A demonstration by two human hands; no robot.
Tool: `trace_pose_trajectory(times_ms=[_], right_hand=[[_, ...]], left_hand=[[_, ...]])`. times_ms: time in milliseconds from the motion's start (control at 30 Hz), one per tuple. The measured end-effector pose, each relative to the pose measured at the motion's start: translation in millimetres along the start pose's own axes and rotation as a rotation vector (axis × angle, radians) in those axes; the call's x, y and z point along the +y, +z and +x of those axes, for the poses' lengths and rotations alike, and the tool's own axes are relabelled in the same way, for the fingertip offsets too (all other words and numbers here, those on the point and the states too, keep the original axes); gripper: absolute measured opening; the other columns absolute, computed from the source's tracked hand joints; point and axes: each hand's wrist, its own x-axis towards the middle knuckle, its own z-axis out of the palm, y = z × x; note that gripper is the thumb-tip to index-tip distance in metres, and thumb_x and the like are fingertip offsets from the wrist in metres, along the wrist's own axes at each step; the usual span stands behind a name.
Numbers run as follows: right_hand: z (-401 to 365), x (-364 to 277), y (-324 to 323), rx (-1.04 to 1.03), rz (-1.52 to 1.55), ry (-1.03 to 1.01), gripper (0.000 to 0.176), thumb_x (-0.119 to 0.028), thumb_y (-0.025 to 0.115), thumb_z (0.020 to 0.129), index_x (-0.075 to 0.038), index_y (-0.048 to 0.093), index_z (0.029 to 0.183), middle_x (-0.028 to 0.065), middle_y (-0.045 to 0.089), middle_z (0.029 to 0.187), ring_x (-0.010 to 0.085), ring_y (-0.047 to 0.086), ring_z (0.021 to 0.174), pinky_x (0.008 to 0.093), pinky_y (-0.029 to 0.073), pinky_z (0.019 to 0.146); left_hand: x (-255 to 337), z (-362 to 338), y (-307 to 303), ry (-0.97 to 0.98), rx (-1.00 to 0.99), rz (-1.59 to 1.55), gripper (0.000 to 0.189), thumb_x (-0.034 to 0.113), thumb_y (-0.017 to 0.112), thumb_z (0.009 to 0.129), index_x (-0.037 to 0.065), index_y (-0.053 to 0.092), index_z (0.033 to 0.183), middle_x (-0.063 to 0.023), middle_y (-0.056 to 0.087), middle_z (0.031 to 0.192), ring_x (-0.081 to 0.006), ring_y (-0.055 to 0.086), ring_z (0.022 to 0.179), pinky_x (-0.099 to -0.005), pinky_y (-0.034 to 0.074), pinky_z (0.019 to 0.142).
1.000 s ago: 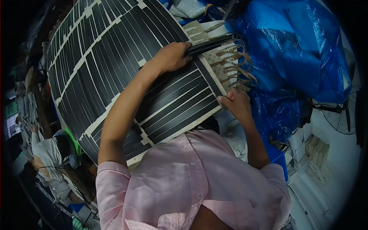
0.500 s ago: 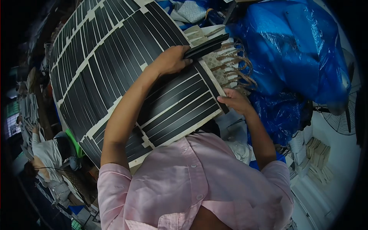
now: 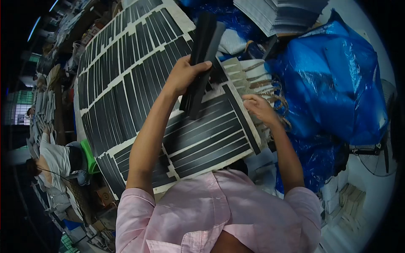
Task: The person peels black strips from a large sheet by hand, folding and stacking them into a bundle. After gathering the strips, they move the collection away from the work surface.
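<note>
My left hand [image 3: 185,76] is wrapped round a bundle of long black strips [image 3: 204,46], held tilted above a large pale board [image 3: 181,17]. Rows of flat black strips [image 3: 206,130] lie over the board, with narrow pale gaps between them. Along its right edge runs one black strip [image 3: 244,120] crossways to the near rows. Beside that edge is my right hand [image 3: 260,110], its fingers loosely bent and a little apart, with nothing visible in them. Brown twisted cords [image 3: 280,101] stick out from patterned pale pieces just beyond my right hand.
Blue plastic sheeting [image 3: 333,84] covers a pile at the right. A stack of pale sheets [image 3: 280,14] stands at the top. Behind the sheeting is a fan [image 3: 379,156]. Another person [image 3: 57,160] is at the left near a green stool [image 3: 89,157].
My left hand has raised the bundle of black strips and turned it more upright. My right hand has come off the board's edge. The view has shifted, too.
</note>
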Motion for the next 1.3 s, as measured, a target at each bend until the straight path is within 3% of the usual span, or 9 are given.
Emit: trace_pose_trajectory(times_ms=[67,167,333,533,733,1033,1133,1233,1300], right_hand=[[16,-35,12,0.346,-0.370,-0.393,0.032,-0.019,0.062,0.084,0.002,0.057,0.107,0.0079,0.063,0.093,0.0087,0.057,0.083,0.0236,0.046,0.071],[42,-88,72,0.087,-0.278,-0.335,0.029,-0.019,0.064,0.082,0.003,0.061,0.101,0.0064,0.064,0.080,0.0078,0.058,0.070,0.0203,0.045,0.061],[100,-105,94,-0.091,-0.337,-0.249,0.016,-0.016,0.062,0.082,0.000,0.061,0.083,0.0007,0.056,0.062,0.0054,0.051,0.050,0.0192,0.038,0.042],[220,-144,54,0.005,-0.291,-0.501,0.018,-0.019,0.059,0.083,-0.001,0.060,0.078,0.0018,0.055,0.059,0.0071,0.049,0.046,0.0194,0.037,0.039],[334,-173,21,0.099,-0.505,-0.252,0.017,-0.019,0.058,0.084,-0.003,0.060,0.078,0.0000,0.052,0.055,0.0065,0.045,0.042,0.0197,0.035,0.037],[297,-169,83,-0.385,-0.142,-0.204,0.014,-0.016,0.056,0.087,-0.003,0.058,0.082,-0.0025,0.051,0.058,0.0051,0.047,0.045,0.0165,0.039,0.039],[287,-171,86,-0.260,-0.274,-0.338,0.018,-0.017,0.058,0.084,0.001,0.059,0.083,0.0032,0.054,0.059,0.0073,0.051,0.050,0.0201,0.040,0.043],[317,-174,70,0.279,-0.746,-0.737,0.032,-0.027,0.066,0.077,0.005,0.062,0.077,0.0193,0.063,0.074,0.0267,0.062,0.063,0.0349,0.048,0.059],[342,-169,68,0.307,-0.967,-0.693,0.031,-0.026,0.068,0.075,0.004,0.062,0.076,0.0195,0.063,0.075,0.0295,0.062,0.066,0.0370,0.048,0.061]], left_hand=[[-1,11,-19,0.025,0.206,-0.244,0.028,0.017,0.068,0.078,-0.003,0.054,0.091,-0.0091,0.061,0.076,-0.0137,0.060,0.058,-0.0249,0.051,0.053],[-14,18,-22,0.030,0.285,-0.469,0.019,0.017,0.068,0.079,0.003,0.055,0.081,-0.0047,0.059,0.068,-0.0132,0.057,0.056,-0.0264,0.048,0.051],[-24,28,-47,0.093,0.454,-0.404,0.017,0.016,0.067,0.079,0.004,0.056,0.079,-0.0029,0.055,0.061,-0.0104,0.050,0.050,-0.0231,0.043,0.045],[5,81,-88,0.140,0.474,-0.287,0.021,0.022,0.061,0.085,0.002,0.058,0.080,-0.0037,0.058,0.067,-0.0097,0.051,0.051,-0.0221,0.043,0.046],[-4,100,-130,0.061,0.375,-0.257,0.023,0.021,0.060,0.086,0.000,0.056,0.080,-0.0061,0.057,0.064,-0.0130,0.053,0.048,-0.0250,0.044,0.042],[14,135,-143,0.149,0.359,-0.444,0.025,0.017,0.063,0.082,-0.004,0.063,0.095,-0.0046,0.065,0.075,-0.0078,0.048,0.051,-0.0195,0.044,0.049],[3,139,-148,0.205,0.428,-0.345,0.019,0.012,0.063,0.080,-0.004,0.063,0.091,-0.0075,0.066,0.077,-0.0075,0.048,0.050,-0.0186,0.042,0.048],[1,133,-156,0.176,0.490,-0.383,0.017,0.005,0.063,0.079,-0.006,0.054,0.087,-0.0121,0.066,0.077,-0.0091,0.052,0.049,-0.0199,0.043,0.044],[0,123,-160,0.121,0.588,-0.366,0.018,0.005,0.063,0.080,-0.007,0.053,0.090,-0.0128,0.065,0.075,-0.0093,0.051,0.047,-0.0204,0.043,0.042]])
